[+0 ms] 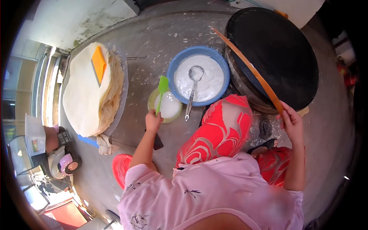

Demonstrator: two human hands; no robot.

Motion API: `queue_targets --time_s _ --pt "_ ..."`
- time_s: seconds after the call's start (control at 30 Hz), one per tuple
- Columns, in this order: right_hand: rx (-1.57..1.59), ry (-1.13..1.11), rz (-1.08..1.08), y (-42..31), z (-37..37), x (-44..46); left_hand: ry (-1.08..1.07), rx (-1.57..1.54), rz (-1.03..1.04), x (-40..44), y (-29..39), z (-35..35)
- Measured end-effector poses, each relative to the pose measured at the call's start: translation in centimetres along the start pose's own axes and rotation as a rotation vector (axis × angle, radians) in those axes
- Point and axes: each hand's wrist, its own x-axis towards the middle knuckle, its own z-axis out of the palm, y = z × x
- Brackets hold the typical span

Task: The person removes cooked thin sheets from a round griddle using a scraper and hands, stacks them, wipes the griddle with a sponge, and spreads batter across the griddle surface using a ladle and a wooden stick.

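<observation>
My left hand [153,120] grips the handle of a green spatula [163,85], its blade tilted up over a small pale-green bowl [178,115] of white liquid. In my right hand [290,122] is the end of a long, thin wooden spreader [253,69]. Its blade slants across the near-left edge of a large round black griddle [281,53]. Between the two hands stands a blue basin [172,66] of white batter. A metal ladle [193,90] rests in it, with its handle over the near rim.
At left, a tall stack of thin round pancakes [82,92] carries an orange scraper [99,64]. A red round object [122,168] lies near my left elbow. Shoes and boxes [65,163] line the left side. A white wall [84,21] stands behind.
</observation>
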Motion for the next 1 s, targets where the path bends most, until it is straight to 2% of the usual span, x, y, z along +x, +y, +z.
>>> queue_targets --time_s 0.03,0.1,0.17,0.23,0.27,0.33,0.37,0.43,0.5,0.53,0.6,0.7,0.73,0.77,0.83,0.9,1.0 --pt "0.008 0.009 0.006 0.4 0.0 0.1 -0.006 0.009 0.007 0.3 1.5 -0.3" --pt "0.069 0.015 0.02 1.0 0.1 0.4 0.011 0.334 0.335 1.5 4.4 -0.7" --pt "0.061 0.044 0.012 1.1 0.3 0.6 -0.041 0.453 0.356 4.2 6.2 0.1" --pt "0.054 0.077 0.007 1.1 0.3 0.7 -0.006 0.884 0.635 5.5 10.2 1.1" --pt "0.07 0.072 0.005 1.0 0.1 0.7 -0.014 0.891 0.648 6.4 12.1 1.8" --pt "0.091 0.076 0.005 0.6 -0.4 0.8 -0.137 1.105 0.81 8.6 15.9 3.7" --pt "0.059 0.085 -0.016 0.3 -0.7 0.8 -0.142 1.11 0.816 9.7 17.3 4.9" --pt "0.033 0.103 -0.026 0.2 -1.1 0.9 -0.211 1.266 1.166 11.9 20.2 7.7" --pt "0.01 0.127 -0.019 0.3 -1.6 1.1 -0.312 1.245 1.379 13.7 23.0 11.0" --pt "0.012 0.134 -0.009 0.1 -1.8 1.2 -0.324 1.245 1.387 14.3 24.3 12.7" --pt "-0.04 0.131 0.009 -0.4 -2.1 1.5 -0.401 1.278 1.612 15.4 26.7 15.8" --pt "-0.082 0.112 0.038 0.0 -2.3 1.9 -0.416 1.398 1.665 17.4 29.0 19.1" --pt "-0.078 0.109 0.043 0.1 -2.4 2.0 -0.345 1.404 1.576 19.1 28.7 19.6" --pt "-0.101 0.121 0.021 0.0 -2.3 2.1 -0.353 1.406 1.573 19.4 28.9 18.9" --pt "-0.124 0.13 0.004 0.0 -2.5 2.1 -0.326 1.572 1.283 20.0 29.2 16.9" --pt "-0.114 0.123 0.027 0.0 -2.7 2.0 -0.254 1.528 1.044 20.7 27.1 15.1" --pt "-0.088 0.11 -0.008 -0.3 -2.8 1.8 -0.153 1.501 0.794 21.2 22.2 12.0"
